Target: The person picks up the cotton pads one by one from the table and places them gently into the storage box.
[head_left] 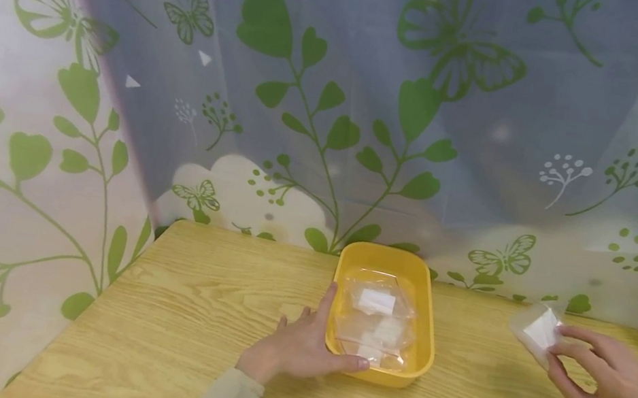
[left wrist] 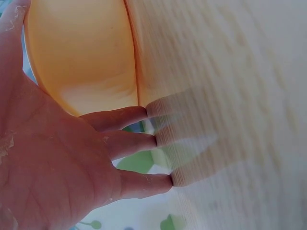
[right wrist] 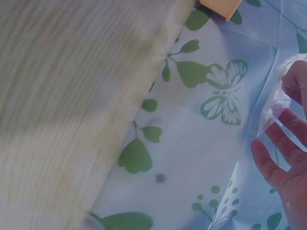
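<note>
A yellow plastic box stands on the wooden table and holds several clear plastic bags with white pieces inside. My left hand rests against its left near corner, thumb on the near rim and index finger along the left side. In the left wrist view, the other fingers of that hand are straight, their tips on the tabletop beside the box wall. Off to the right, my right hand pinches a small clear plastic bag with a white piece in it, above the table.
The wood-grain table runs back to a hanging curtain printed with green leaves and butterflies. A similarly printed sheet covers the left side. The box is close to the table's back edge.
</note>
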